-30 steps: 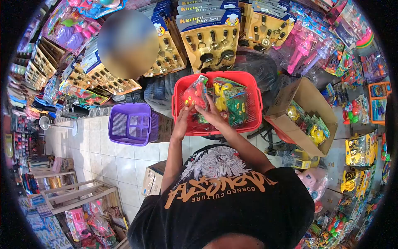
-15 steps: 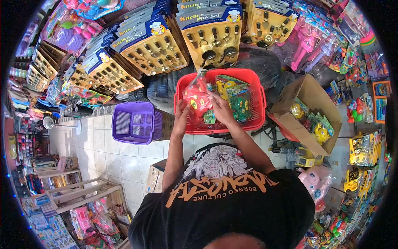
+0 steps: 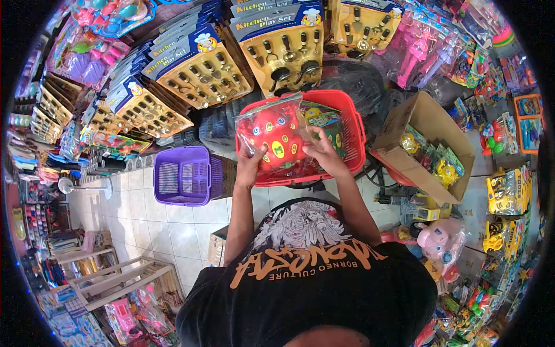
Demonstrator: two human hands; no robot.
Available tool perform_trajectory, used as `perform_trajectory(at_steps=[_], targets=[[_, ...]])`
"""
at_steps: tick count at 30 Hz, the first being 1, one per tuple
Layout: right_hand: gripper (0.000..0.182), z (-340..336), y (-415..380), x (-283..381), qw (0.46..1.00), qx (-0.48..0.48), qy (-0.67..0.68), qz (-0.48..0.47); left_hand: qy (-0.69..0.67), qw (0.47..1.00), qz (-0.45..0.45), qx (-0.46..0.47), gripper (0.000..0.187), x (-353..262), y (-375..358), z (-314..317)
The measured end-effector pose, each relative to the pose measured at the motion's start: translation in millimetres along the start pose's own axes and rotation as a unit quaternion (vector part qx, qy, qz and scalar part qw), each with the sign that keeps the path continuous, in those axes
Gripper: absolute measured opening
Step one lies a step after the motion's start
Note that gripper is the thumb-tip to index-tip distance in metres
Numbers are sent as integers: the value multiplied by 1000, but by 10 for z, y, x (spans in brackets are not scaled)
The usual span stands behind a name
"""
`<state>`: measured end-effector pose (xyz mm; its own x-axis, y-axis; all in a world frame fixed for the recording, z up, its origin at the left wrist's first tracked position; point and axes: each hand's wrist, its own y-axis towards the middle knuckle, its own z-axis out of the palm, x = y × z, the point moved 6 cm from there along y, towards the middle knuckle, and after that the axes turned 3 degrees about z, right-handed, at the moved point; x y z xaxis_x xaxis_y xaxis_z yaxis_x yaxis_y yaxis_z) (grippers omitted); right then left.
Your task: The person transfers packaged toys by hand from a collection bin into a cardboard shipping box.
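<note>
A red toy in a clear plastic bag (image 3: 276, 139), with yellow and blue round marks, is held up between my two hands over the red basket (image 3: 359, 139). My left hand (image 3: 250, 166) grips its lower left side, thumb on the front. On its right side, my right hand (image 3: 325, 151) pinches the bag. Behind the held toy, a green toy in packaging (image 3: 334, 136) and a yellow packaged toy (image 3: 315, 114) lie in the red basket.
A purple basket (image 3: 184, 176) stands on the tiled floor at the left. To the right is an open cardboard box (image 3: 399, 130) with yellow packaged toys (image 3: 446, 172). Kitchen play sets (image 3: 280, 52) hang ahead. A wooden rack (image 3: 118, 283) stands lower left.
The bagged red toy has been lifted and turned, so its broad marked face shows. My hands have moved apart to its two sides. The camera view has shifted slightly.
</note>
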<state>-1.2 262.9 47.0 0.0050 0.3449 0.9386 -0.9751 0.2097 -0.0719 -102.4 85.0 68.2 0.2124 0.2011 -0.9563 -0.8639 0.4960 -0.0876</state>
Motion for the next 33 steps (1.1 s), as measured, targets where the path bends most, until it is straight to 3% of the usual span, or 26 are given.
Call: perform_trajectory(at_steps=[3, 4, 5, 10, 14, 17, 19, 23, 25, 27, 29, 31, 33], targets=[[63, -23, -29, 1, 999, -26, 11, 19, -8, 999, -3, 40, 40, 64, -28, 46], [69, -45, -23, -6, 999, -40, 8, 28, 44, 997, -43, 46, 39, 301, 9, -117], [69, -35, -19, 27, 999, -43, 8, 26, 97, 991, -82, 51, 38, 289, -5, -90], [71, -47, 3, 95, 997, -42, 15, -62, 49, 994, -41, 88, 42, 177, -91, 231], [71, -7, -39, 233, 998, -31, 48, -22, 34, 992, -67, 97, 50, 138, -92, 313], [70, -85, -28, 205, 997, -51, -8, -60, -5, 992, -46, 114, 52, 189, -29, 313], [74, -127, -22, 173, 998, -47, 5, -45, -151, 978, -65, 132, 52, 240, 52, 277], [77, -98, -65, 225, 999, 0, 25, -27, -79, 989, 5, 125, 45, 139, 223, 211], [75, -146, -76, 232, 988, -40, -118, -90, -60, 992, 0, 109, 47, 2, 207, 355], [76, -62, -133, 383, 995, -42, -64, -57, -6, 998, -3, 58, 51, -47, 207, 402], [76, -115, -117, 358, 998, -48, -9, -28, -36, 998, 4, 58, 52, -25, 229, 447], [77, -300, -14, 235, 991, -41, -117, -58, -25, 997, 12, 74, 49, -72, 217, 541], [76, -339, 16, 266, 986, -61, -142, -65, -25, 995, 39, 83, 46, -83, 244, 593]])
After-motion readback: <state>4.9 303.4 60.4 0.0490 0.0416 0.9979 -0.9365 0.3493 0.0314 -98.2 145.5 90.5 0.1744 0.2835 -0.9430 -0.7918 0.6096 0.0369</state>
